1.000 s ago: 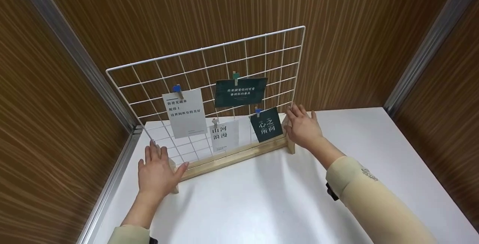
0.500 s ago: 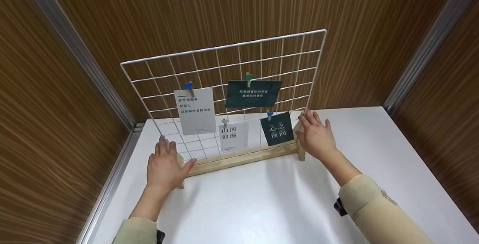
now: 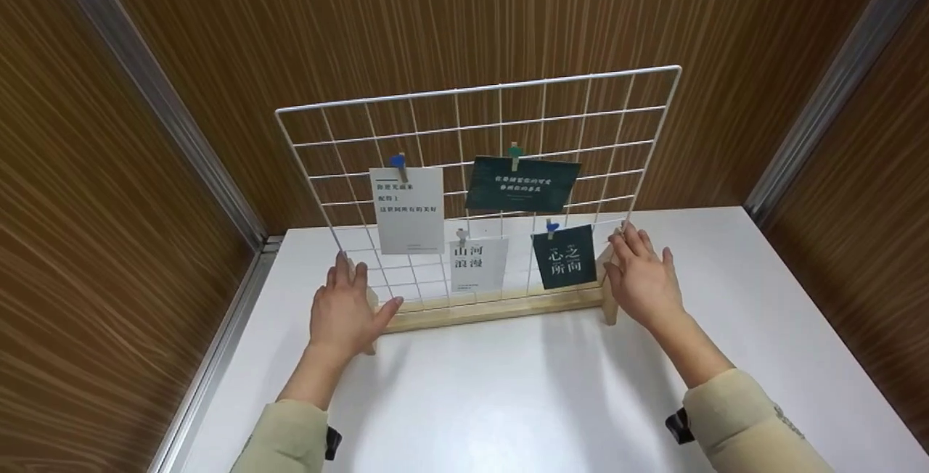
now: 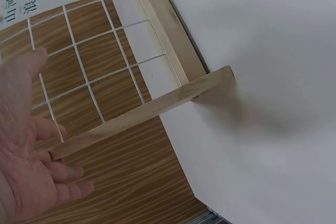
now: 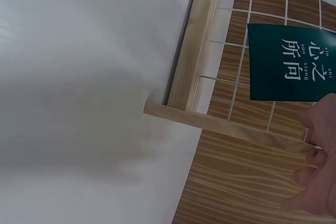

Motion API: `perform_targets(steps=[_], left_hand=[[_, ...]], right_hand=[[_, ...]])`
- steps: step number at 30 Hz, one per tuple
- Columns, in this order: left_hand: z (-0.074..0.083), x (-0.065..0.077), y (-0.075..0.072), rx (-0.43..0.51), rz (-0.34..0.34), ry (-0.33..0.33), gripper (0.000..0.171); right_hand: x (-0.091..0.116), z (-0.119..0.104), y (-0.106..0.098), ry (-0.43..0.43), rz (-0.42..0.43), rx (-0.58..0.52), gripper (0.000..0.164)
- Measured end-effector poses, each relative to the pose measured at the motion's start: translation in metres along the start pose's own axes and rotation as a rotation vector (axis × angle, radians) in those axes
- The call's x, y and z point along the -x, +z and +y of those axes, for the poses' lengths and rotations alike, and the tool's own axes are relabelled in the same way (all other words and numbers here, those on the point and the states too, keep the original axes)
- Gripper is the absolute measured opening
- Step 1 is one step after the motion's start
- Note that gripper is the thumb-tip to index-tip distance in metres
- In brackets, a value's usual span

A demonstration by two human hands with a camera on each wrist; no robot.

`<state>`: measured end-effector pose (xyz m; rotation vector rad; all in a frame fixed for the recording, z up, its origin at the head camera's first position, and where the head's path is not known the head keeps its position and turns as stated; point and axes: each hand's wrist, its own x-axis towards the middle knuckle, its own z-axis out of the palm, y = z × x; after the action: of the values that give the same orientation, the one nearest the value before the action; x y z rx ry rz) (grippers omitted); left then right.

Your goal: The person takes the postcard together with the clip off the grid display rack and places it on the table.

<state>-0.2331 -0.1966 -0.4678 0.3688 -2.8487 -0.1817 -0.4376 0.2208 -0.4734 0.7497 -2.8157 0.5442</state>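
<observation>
With left hand [image 3: 347, 313] and right hand [image 3: 647, 283] both wide and mostly straight-fingered, touching the wooden ends [image 5: 231, 128] of the wire grid [image 3: 459, 163] standing on the bench [image 3: 472, 386], with four cards [image 3: 406, 223] already clipped on; seemingly near completion, with perhaps only final placement left

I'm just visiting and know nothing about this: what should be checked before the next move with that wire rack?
1. Four cards pegged to the wire rack: ok.
2. Left-hand grip in place: ok, fingers at the left wooden foot.
3. Right-hand grip in place: ok, fingers at the right wooden foot.
4. Lower dark card hanging straight: not ok, it tilts.
5. Hold firm enough: cannot tell; pressure doesn't show.
6. Feet flat on the table: cannot tell.
</observation>
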Motion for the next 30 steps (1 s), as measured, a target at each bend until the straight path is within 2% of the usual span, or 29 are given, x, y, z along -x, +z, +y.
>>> perform_targets(steps=[21,30], left_hand=[[0.0048,0.0019,0.0029,-0.014,0.002,-0.056,0.095],[0.0052,-0.0010,0.0021,-0.025,0.023,-0.051,0.092]], right_hand=[[-0.0014,0.0026,0.0029,-0.031,-0.014,-0.037,0.050],[-0.0014,0.0018,0.0023,-0.067,0.055,-0.040,0.045]])
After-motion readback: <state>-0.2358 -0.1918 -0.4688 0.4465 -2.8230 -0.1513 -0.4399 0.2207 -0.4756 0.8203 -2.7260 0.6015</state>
